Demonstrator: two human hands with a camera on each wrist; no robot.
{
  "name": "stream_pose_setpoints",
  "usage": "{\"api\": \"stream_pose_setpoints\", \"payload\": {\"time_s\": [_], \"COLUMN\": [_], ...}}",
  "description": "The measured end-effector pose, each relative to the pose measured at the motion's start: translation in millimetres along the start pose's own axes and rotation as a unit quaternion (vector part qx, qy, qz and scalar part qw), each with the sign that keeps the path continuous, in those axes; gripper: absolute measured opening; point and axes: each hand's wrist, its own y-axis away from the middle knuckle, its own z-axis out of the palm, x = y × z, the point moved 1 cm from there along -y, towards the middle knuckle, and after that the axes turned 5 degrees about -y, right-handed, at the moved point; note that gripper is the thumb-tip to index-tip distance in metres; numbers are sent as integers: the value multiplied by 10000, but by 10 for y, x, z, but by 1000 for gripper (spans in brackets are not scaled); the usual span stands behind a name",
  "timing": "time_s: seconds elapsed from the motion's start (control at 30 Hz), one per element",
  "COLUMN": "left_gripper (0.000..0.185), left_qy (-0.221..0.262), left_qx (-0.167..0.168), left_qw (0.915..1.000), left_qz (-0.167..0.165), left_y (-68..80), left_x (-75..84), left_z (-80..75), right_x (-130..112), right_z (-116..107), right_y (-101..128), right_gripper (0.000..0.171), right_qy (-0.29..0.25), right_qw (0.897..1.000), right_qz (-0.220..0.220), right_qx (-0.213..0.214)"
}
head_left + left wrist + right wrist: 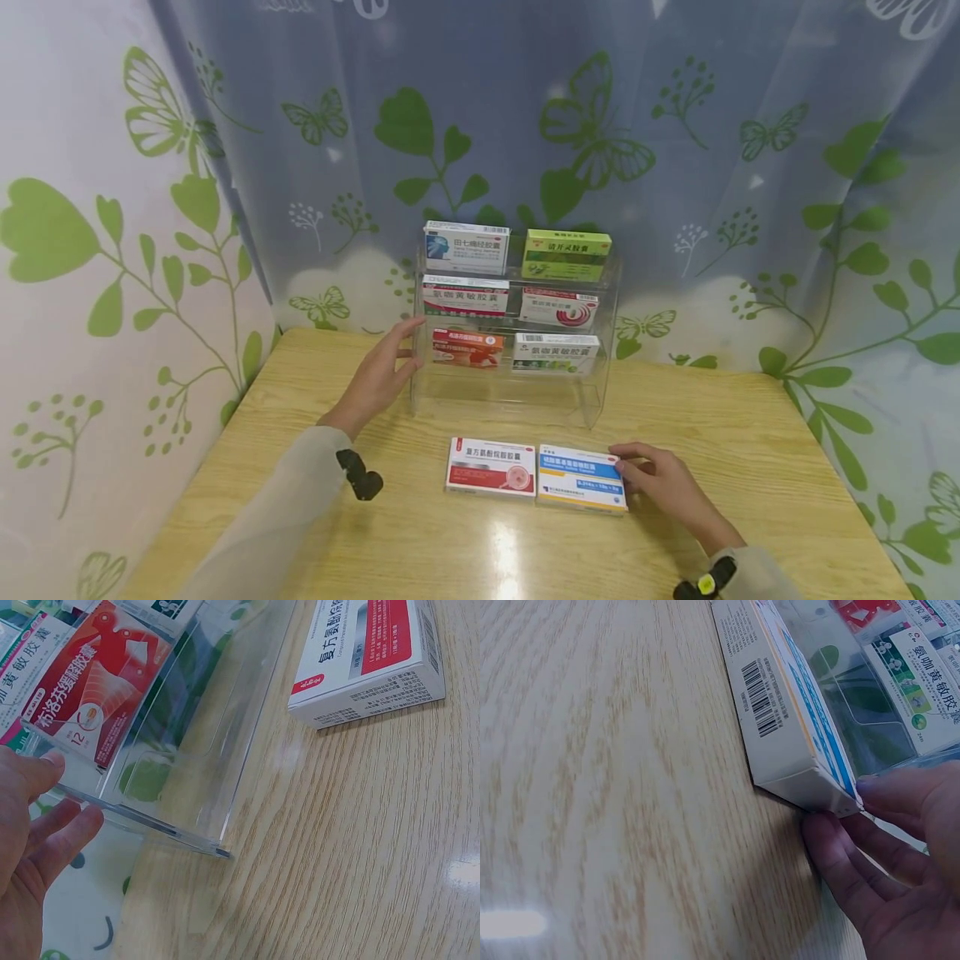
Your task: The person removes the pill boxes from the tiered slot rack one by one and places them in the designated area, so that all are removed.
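A stepped clear acrylic display rack [510, 390] holds several medicine boxes in two columns. My left hand [381, 371] is at its left side, with thumb and fingers apart and the fingertips right at the side panel. The red medicine box [105, 679] sits close to that thumb. On the table before the rack lie a red-and-white medicine box [491, 467] and, beside it on the right, a blue-and-white medicine box [581, 479]. My right hand [663, 483] pinches the blue-and-white box by its right end, thumb over the top and fingers at the lower edge.
On the rack's upper tiers stand a grey-white box [467, 250], a green box [566, 257] and more white-and-red boxes. The wood-grain table [420, 550] meets a leaf-and-butterfly patterned curtain [480, 125] behind the rack. Bands with small black devices [360, 475] circle both wrists.
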Motion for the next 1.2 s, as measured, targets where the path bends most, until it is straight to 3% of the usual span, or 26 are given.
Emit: {"api": "stream_pose_setpoints", "payload": {"time_s": [0.47,0.6,0.7,0.93,1.2], "left_gripper": [70,70,70,71,71], "left_qy": [-25,-8,-30,-33,-62], "left_qx": [-3,1,12,-13,2], "left_qw": [10000,10000,10000,10000,10000], "left_qz": [-47,-36,-30,-15,28], "left_y": [11,18,23,22,20], "left_x": [26,34,34,33,21], "left_z": [-7,-9,-11,-9,-5], "right_x": [-16,-41,-85,-424,-890], "right_z": [20,-14,-88,-255,-279], "right_y": [-1,12,-10,-189,-418], "right_gripper": [38,41,43,41,41], "right_qy": [-36,-151,-142,275,925], "right_qw": [10000,9995,9982,9869,9750], "right_qz": [-2,31,-215,-1070,-1382], "right_qx": [34,266,550,1173,1471]}}
